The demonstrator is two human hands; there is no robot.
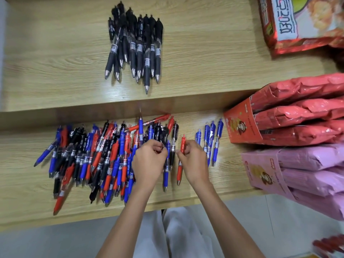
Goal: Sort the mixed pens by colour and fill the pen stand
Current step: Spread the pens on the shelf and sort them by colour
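You are working at a two-level wooden desk (186, 196), with both forearms reaching in from the near edge. Your right hand (194, 161) is pinching a red pen (179, 173) near its middle between thumb and fingertips, the clip end pointing away from you and the tip pointing back toward you. Your left hand (149, 162) is curling its fingers and seems to be gripping a black pen (164, 134) by its lower part, though that pen is showing only as a blur. A blue pen (166, 175) is lying on the desk between your two hands, just beside the left one. The mixed pile (89, 155) of red, blue and black pens is spreading across the lower level to the left of your hands, reaching under your left wrist. A few blue pens (212, 140) are lying side by side to the right, a little apart from your right hand. On the upper level (55, 53) a heap of black pens (135, 47) is lying with tips pointing toward you, well apart from the pile. At the right edge, a red box (242, 125) and a pink box (260, 170) are holding stacked packets, and a snack bag (290, 21) is sitting at the far right corner.
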